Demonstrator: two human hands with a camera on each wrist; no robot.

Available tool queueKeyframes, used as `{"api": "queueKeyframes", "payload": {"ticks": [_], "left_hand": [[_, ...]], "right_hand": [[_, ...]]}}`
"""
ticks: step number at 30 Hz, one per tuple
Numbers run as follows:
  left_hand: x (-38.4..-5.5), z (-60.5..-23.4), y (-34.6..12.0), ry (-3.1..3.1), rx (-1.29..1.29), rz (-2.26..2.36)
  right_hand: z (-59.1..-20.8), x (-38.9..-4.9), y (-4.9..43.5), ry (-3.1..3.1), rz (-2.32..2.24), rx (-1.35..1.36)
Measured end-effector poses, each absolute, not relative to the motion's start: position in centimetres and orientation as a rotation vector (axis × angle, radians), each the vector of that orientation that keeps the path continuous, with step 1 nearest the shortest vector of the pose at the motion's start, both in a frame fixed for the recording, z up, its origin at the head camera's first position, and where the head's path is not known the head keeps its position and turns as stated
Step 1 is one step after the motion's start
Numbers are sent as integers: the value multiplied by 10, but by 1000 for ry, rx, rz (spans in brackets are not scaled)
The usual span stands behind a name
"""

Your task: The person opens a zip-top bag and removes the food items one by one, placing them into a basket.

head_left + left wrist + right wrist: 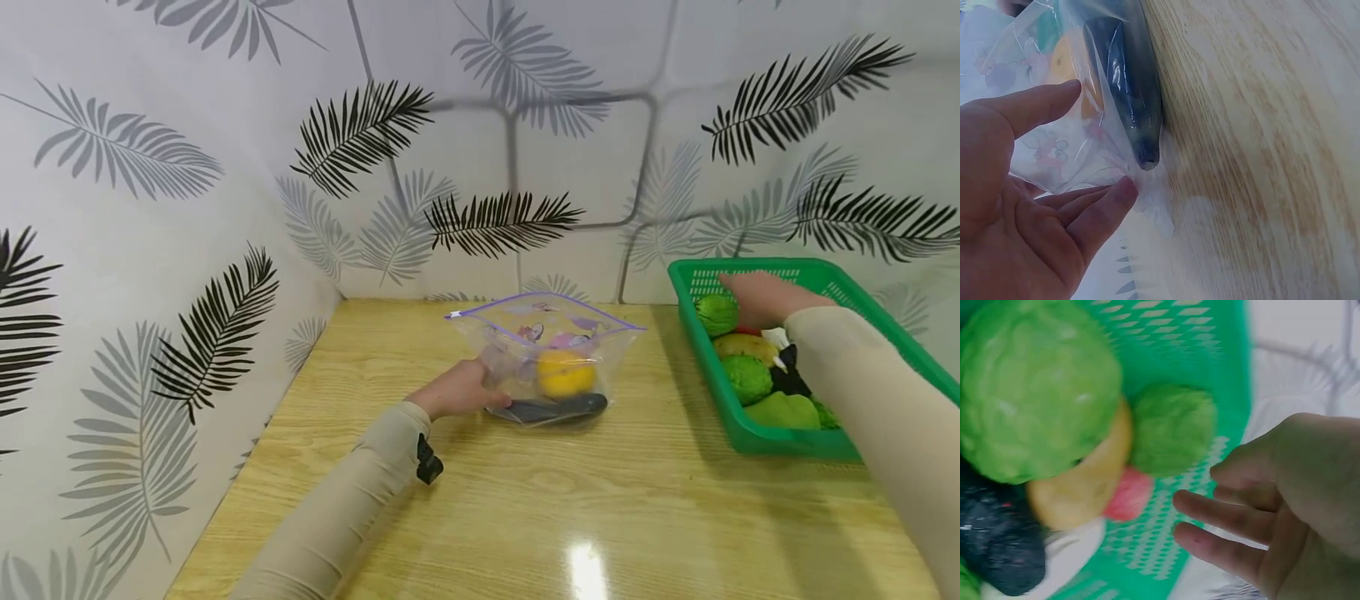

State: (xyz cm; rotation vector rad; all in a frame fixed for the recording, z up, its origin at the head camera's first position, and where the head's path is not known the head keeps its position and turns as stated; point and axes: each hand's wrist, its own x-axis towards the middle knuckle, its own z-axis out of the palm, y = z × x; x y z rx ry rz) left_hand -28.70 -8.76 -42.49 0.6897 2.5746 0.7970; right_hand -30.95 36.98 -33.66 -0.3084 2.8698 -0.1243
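Observation:
A clear zip bag [611,354] with a purple seal stands on the table, its mouth parted. Through its plastic show a yellow-orange round fruit [566,373] and a long, dark, glossy piece like an eggplant [558,409]. At the bag's left side, my left hand [461,388] touches the plastic; thumb and fingers are spread apart in the left wrist view. My right hand [772,298] reaches over the far part of a green basket [701,367]. In the right wrist view its fingers [1229,515] are loosely extended, holding nothing, near a small green lump [1174,430] and a red piece [1130,495].
Inside the basket also lie a yellow-brown oblong piece [742,347], a larger green lumpy piece [747,379], a smooth green piece [783,412] and a dark rough piece [1000,540]. The wooden table [525,500] meets leaf-patterned cloth [465,275] behind and at left.

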Motion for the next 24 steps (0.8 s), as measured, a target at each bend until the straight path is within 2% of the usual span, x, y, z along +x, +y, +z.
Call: {"api": "queueKeyframes", "payload": {"ticks": [5,9,13,17,24], "left_hand": [[-285,-424,-90,2579,689,811],[-286,-420,-91,2593,731,802],[-287,-417,-91,2610,749,806],[-286,-418,-91,2616,731,814],[-282,-419,-90,2630,737,799]], "right_hand": [[-307,-285,323,3101,-87,-494],[-280,-254,266,3293,-158,-915],[-272,-236,215,3184,-251,-1262],[-286,-242,182,2923,-248,-1323],[-316,-281,157,2643,-66,-1250]]}}
